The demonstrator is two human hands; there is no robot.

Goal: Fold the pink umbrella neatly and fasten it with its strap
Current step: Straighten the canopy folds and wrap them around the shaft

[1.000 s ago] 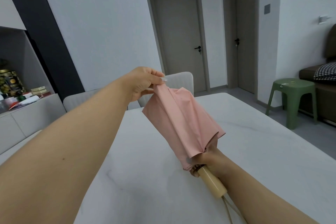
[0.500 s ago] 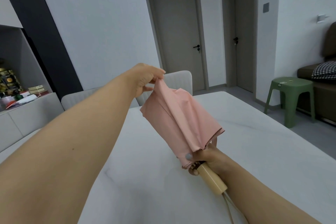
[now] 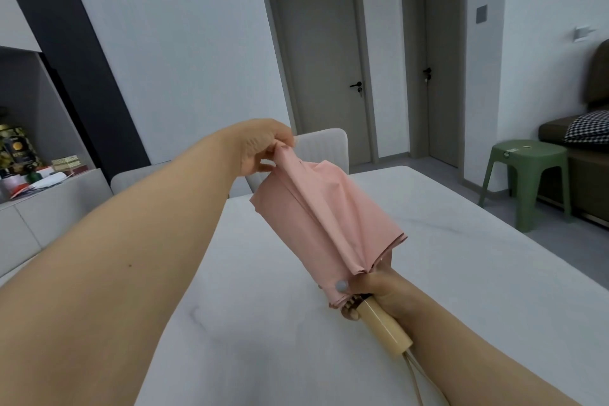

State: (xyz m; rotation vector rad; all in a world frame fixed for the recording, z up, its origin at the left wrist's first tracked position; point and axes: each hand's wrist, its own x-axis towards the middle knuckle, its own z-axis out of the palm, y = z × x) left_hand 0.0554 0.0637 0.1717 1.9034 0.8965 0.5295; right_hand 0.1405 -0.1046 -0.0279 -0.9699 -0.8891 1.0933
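The pink umbrella [image 3: 324, 217] looks light, its fabric soft; left hand [image 3: 263, 150] pinches the tip, right hand [image 3: 379, 290] clasps above the stiff handle [image 3: 384, 328]

One view only, worn on the head, wide-angle, looking forward and a little down. It sits close over the white surface [image 3: 428, 273], with both forearms reaching in from the bottom edge. Farther off it faces the grey door [image 3: 324, 69] and a green stool [image 3: 527, 181] at right.
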